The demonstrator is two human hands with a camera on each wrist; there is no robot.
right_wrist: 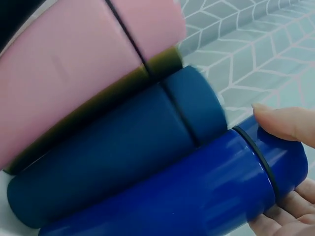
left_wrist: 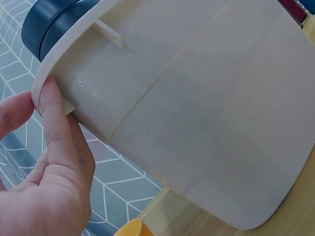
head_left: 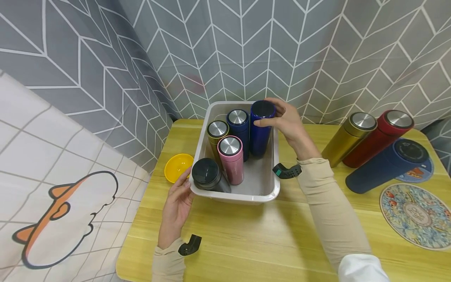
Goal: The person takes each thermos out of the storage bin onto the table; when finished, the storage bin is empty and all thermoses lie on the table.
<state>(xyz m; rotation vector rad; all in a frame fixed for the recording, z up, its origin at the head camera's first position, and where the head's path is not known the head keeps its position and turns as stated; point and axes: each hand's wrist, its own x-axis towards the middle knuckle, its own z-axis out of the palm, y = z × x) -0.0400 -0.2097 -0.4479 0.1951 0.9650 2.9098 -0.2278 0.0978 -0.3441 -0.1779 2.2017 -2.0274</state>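
Right hand on the lid of a glossy blue bottle.

The right hand (right_wrist: 291, 210) grips the glossy blue bottle (right_wrist: 187, 191) with thumb and fingers on opposite sides, near its black ring. Beside it lie, in order, a matte dark-blue bottle (right_wrist: 113, 152), a mostly hidden olive bottle (right_wrist: 167, 63) and a pink bottle (right_wrist: 74, 64), before a chevron-patterned backdrop (right_wrist: 266, 64).
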